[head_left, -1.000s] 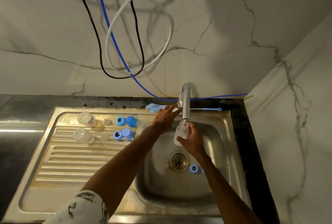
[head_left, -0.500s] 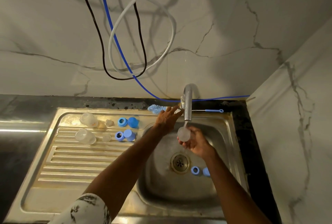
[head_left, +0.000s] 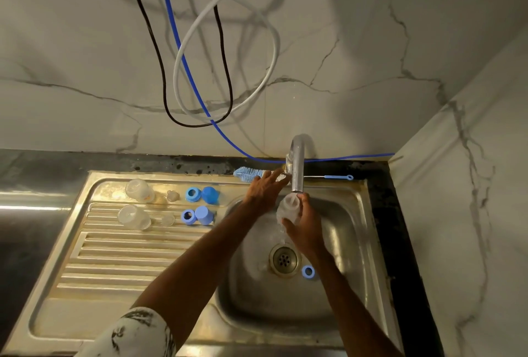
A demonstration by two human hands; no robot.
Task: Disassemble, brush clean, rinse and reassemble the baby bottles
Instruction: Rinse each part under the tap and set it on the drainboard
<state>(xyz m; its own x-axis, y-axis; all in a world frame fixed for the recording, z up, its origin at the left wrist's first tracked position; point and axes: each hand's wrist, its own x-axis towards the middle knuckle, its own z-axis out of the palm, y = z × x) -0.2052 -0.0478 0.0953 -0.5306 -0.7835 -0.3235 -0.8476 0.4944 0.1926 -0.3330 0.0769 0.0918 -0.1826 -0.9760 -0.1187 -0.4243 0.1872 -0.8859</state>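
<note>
Water now runs down off the bottle [head_left: 288, 209] toward the drain [head_left: 283, 259]; half a second back we looked straight into its mouth, and now its clear side shows too. Right-hand fingers [head_left: 289, 225] and thumb are wrapped round that bottle, holding it just under the tap spout [head_left: 297, 168], mouth up to the outlet, above the sink basin [head_left: 345, 242]. The right hand [head_left: 305, 228] has a firm grasp. Over on the left hand [head_left: 261, 192], the fingers stretch out to the tap handle [head_left: 285, 173] at the spout's base. They touch it, but whether they pinch it I cannot tell.

Down in the basin, a blue ring [head_left: 308, 271] lies just beside the drain. Behind the left hand, a blue bottle brush [head_left: 247, 172] lies along the sink's back rim. On the drainboard [head_left: 114, 256], well to the left, two more clear bottles [head_left: 140, 190] lie on their sides. Two teats [head_left: 172, 196], two blue rings [head_left: 193, 194] and two blue caps [head_left: 210, 194] sit in a pair of rows to their right. A dark table [head_left: 43, 165] frames the sink.
</note>
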